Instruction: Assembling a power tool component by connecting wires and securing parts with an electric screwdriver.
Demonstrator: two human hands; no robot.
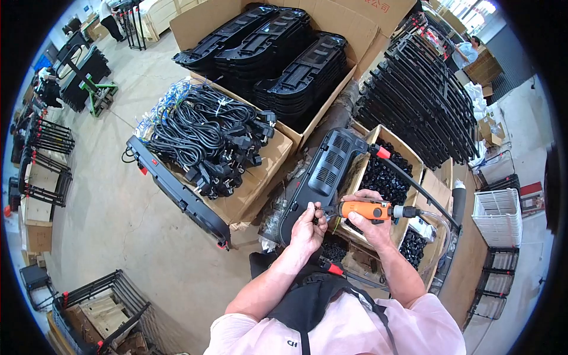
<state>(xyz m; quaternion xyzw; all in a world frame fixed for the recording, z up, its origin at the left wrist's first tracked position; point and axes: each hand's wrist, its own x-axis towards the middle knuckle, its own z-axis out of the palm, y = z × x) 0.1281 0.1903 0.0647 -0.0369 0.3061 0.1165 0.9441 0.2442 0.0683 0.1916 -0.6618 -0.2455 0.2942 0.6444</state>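
Observation:
My right hand (376, 229) is wrapped round an orange air screwdriver (363, 210), held level with its tip toward the left. A clear air hose (441, 220) runs from its back end. At the tip, the fingers of my left hand (307, 229) are pinched together; what they hold is too small to make out. Both hands are over the near part of a long black plastic housing (329, 167) with vent slots. A black tube with a red end piece (383, 152) reaches right from the housing's far end.
A cardboard box (365, 41) of stacked black plastic covers (296, 71) stands ahead. Bundled black power cords (198, 127) lie on a carton at left, another black housing (177, 192) leaning there. Bins of small black parts (384, 177) and stacked black frames (414, 100) are at right.

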